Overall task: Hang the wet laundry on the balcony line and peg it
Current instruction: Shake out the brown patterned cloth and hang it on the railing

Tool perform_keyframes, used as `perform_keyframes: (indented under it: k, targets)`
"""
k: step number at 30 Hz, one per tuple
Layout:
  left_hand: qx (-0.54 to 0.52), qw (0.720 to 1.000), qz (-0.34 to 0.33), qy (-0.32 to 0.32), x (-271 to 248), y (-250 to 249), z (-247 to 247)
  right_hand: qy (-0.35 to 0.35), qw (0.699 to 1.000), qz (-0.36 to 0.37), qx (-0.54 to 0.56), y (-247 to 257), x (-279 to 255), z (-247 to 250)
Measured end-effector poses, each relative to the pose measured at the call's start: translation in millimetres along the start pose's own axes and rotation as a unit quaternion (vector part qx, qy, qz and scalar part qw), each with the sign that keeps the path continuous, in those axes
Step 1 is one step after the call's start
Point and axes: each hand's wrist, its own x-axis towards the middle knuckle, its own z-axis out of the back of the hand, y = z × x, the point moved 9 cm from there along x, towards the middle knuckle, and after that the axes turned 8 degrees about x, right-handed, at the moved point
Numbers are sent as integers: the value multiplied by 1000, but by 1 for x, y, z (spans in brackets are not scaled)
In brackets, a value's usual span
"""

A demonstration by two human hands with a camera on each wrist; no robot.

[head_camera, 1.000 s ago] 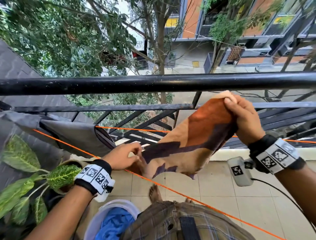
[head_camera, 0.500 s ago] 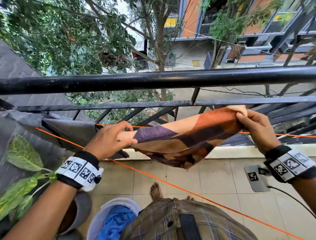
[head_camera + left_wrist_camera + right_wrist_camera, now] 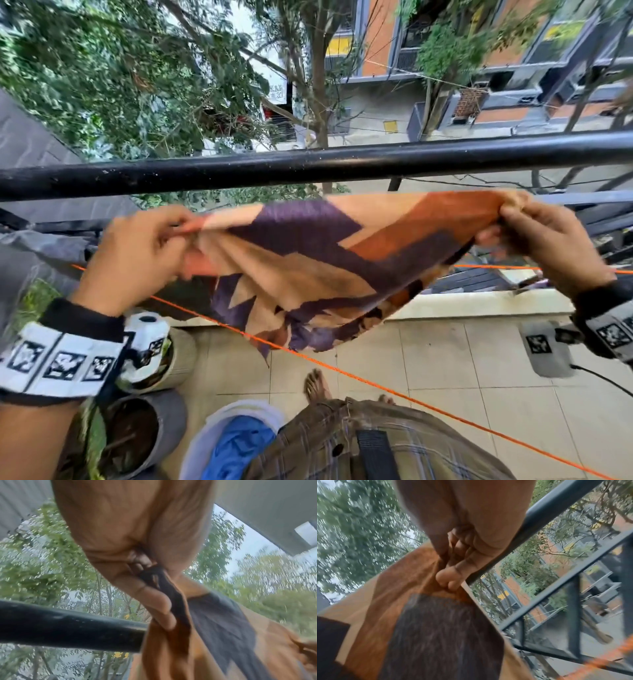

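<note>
A patterned cloth (image 3: 329, 260) in orange, purple and tan is stretched between my two hands just below the black top rail (image 3: 308, 164). My left hand (image 3: 144, 250) pinches its left corner; in the left wrist view the fingers (image 3: 154, 601) curl round bunched cloth (image 3: 214, 622). My right hand (image 3: 544, 246) pinches the right corner, and the right wrist view shows the fingertips (image 3: 450, 580) clamped on the orange cloth (image 3: 412, 588). The cloth sags above the near orange line (image 3: 342, 370). A second orange line (image 3: 496, 267) runs behind it. No pegs are in view.
A grey garment (image 3: 44, 246) hangs on the line at the left. A white basket (image 3: 202, 445) with blue laundry (image 3: 239, 445) stands on the tiled floor by my feet. Potted plants (image 3: 137, 428) crowd the lower left. The railing (image 3: 556, 601) closes off the front.
Both hands have risen and spread the cloth wider, lifting it from below the mid rail to just under the top rail. The cloth is now pulled out flatter.
</note>
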Motion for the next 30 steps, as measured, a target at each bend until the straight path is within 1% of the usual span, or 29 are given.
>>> perform_keyframes:
  k: [1,2,3,4,7,9,11,12,13,14,15,16,18,20,21,24,26,27,29,30]
  targets:
    - [-77,996,14,-47,10,3,11,-23,999,24,28,12,10,-2]
    - [-146,983,39,-100,22,12,18,-32,997,43,55,21,21,-7]
    - [-191,968,68,-150,35,23,22,-26,996,49,75,27,31,-16]
    - [-202,959,83,-178,48,30,18,-12,996,44,77,25,41,-26]
    - [-146,968,92,-183,72,36,-13,15,1000,14,20,-4,64,-50]
    - [-155,964,86,-197,67,26,-24,-1,999,5,-53,-36,69,-49]
    - [-163,964,55,-202,58,23,-33,-40,992,-44,-110,-73,68,-36]
    - [-167,965,46,-199,54,28,-41,-52,989,-74,-118,-90,66,-31]
    - [-169,966,45,-189,53,30,-48,-56,985,-102,-127,-105,65,-28]
    - [-157,972,51,-168,53,37,-60,-53,981,-127,-138,-118,63,-28]
    - [-135,980,59,-136,54,42,-71,-42,973,-143,-175,-129,64,-29]
    - [-112,986,70,-99,55,50,-84,-29,966,-146,-211,-136,66,-31]
    - [-70,992,99,-26,60,67,-103,4,938,-154,-311,-147,71,-37]
    - [-40,993,110,21,66,73,-110,34,918,-157,-362,-158,76,-47]
    - [-16,993,109,42,70,74,-112,50,911,-171,-373,-161,76,-52]
    - [96,982,100,128,78,74,-132,110,885,-214,-398,-172,71,-67]
    - [134,967,81,199,77,73,-154,147,870,-252,-398,-183,62,-73]
    - [149,958,76,232,74,73,-164,147,857,-277,-408,-189,57,-72]
    - [174,948,74,258,70,76,-178,134,848,-338,-386,-202,47,-66]
    - [180,948,77,251,70,76,-179,127,850,-363,-361,-209,42,-64]
